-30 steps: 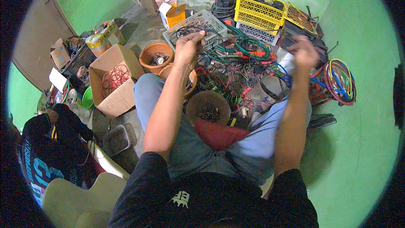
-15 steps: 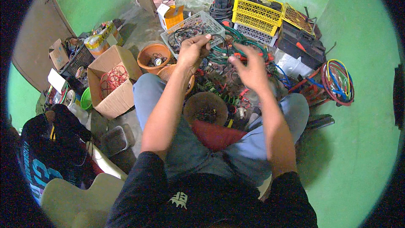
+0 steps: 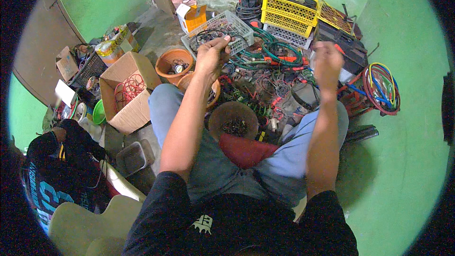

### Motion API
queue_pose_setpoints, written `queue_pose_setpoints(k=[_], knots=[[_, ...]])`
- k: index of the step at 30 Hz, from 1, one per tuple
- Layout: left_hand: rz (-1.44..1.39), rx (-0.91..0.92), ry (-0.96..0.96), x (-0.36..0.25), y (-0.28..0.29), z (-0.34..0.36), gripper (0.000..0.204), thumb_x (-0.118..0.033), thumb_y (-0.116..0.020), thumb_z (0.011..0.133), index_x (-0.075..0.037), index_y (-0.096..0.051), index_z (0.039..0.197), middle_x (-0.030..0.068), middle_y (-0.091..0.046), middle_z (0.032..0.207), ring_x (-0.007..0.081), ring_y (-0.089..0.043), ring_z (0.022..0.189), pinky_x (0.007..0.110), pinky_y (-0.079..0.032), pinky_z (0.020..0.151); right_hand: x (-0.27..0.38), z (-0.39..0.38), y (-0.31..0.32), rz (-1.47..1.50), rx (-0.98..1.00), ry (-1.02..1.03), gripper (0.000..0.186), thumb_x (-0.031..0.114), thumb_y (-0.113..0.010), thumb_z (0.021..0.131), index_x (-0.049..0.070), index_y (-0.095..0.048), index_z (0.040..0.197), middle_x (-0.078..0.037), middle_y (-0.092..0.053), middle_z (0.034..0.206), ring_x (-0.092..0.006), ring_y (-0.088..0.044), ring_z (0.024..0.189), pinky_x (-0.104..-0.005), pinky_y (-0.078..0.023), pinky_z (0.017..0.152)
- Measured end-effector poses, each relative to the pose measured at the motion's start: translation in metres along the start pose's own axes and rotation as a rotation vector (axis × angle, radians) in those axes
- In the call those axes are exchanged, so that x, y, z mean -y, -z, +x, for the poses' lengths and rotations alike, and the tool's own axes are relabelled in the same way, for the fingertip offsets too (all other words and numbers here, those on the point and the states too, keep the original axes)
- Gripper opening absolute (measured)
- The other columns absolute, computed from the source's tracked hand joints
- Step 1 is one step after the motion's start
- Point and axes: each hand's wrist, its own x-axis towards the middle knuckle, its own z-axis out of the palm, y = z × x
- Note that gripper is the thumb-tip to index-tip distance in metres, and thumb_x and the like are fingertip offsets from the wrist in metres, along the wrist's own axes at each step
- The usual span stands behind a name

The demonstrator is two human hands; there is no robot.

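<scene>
My left hand (image 3: 212, 58) is raised over the white plastic crate (image 3: 233, 19), thumb and fingers pinched together. A thin black cable (image 3: 242, 39) curves out at its fingertips, in front of the crate. Farther right, my right hand (image 3: 328, 66) is up before a black toolbox (image 3: 348, 50). Its fingers look curled closed, though motion blurs them; anything inside is hidden. Below and between my hands, a heap of cables and small parts (image 3: 258, 97) spreads over the floor. A round bowl (image 3: 219, 118) with small dark pieces stands between my legs.
An open cardboard box (image 3: 137, 116) with red wire and an orange bucket (image 3: 163, 61) stand left. Yellow crates (image 3: 289, 9) are stacked at the back, near green hose (image 3: 270, 38). Coloured hoses (image 3: 379, 90) hang at right by the green wall. A chair (image 3: 90, 223) is lower left.
My right hand has swung right and slightly down, away from my left hand, and its fingers have curled in. My left hand has shifted slightly left, still pinched.
</scene>
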Motion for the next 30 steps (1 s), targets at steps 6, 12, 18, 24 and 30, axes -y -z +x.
queue_pose_setpoints(k=[6, 12, 18, 24, 30], knots=[[0.025, 0.097, 0.045, 0.000, -0.001, 0.005, 0.022, -0.022, -0.065, 0.093, -0.001, -0.069, 0.096, -0.0038, -0.051, 0.061, 0.0059, -0.039, 0.050, 0.023, -0.026, 0.047, -0.070, 0.012, 0.038, -0.371, -0.059, -0.171, 0.035, 0.033, -0.065, 0.087, -0.001, -0.068, 0.097, -0.024, -0.068, 0.095, -0.0414, -0.066, 0.091, -0.0487, -0.051, 0.077], [0.187, 0.212, 0.032, 0.001, -0.007, -0.007, 0.021, -0.022, -0.065, 0.093, -0.001, -0.070, 0.091, -0.0030, -0.053, 0.062, 0.0067, -0.042, 0.052, 0.022, -0.029, 0.048, -0.002, -0.011, 0.005, -0.325, 0.736, -0.177, 0.039, 0.034, -0.066, 0.088, -0.002, -0.069, 0.102, -0.026, -0.068, 0.092, -0.0413, -0.066, 0.092, -0.0468, -0.051, 0.082], [0.337, 0.334, 0.080, 0.003, -0.028, -0.020, 0.029, -0.029, -0.062, 0.096, -0.002, -0.072, 0.093, -0.0006, -0.059, 0.063, 0.0065, -0.046, 0.052, 0.023, -0.033, 0.049, 0.037, -0.038, -0.043, 0.387, 0.520, -0.018, 0.024, 0.013, -0.067, 0.089, -0.001, -0.069, 0.108, -0.015, -0.072, 0.095, -0.0224, -0.069, 0.089, -0.0332, -0.053, 0.080], [0.506, 0.450, 0.057, 0.006, -0.014, -0.010, 0.030, -0.033, -0.057, 0.099, -0.007, -0.070, 0.107, -0.0006, -0.060, 0.068, 0.0069, -0.051, 0.055, 0.024, -0.039, 0.049, 0.046, -0.036, -0.049, 0.474, 0.597, -0.127, 0.015, 0.005, -0.064, 0.090, -0.004, -0.069, 0.102, -0.007, -0.070, 0.085, -0.0097, -0.062, 0.074, -0.0255, -0.050, 0.064], [0.499, 0.465, -0.035, 0.007, -0.026, -0.021, 0.030, -0.028, -0.056, 0.099, 0.000, -0.067, 0.103, 0.0014, -0.064, 0.068, 0.0037, -0.043, 0.055, 0.022, -0.032, 0.050, 0.033, -0.037, -0.054, 0.331, 0.411, -0.027, 0.016, 0.006, -0.067, 0.085, 0.001, -0.070, 0.099, -0.016, -0.071, 0.084, -0.0268, -0.070, 0.077, -0.0366, -0.053, 0.073]])
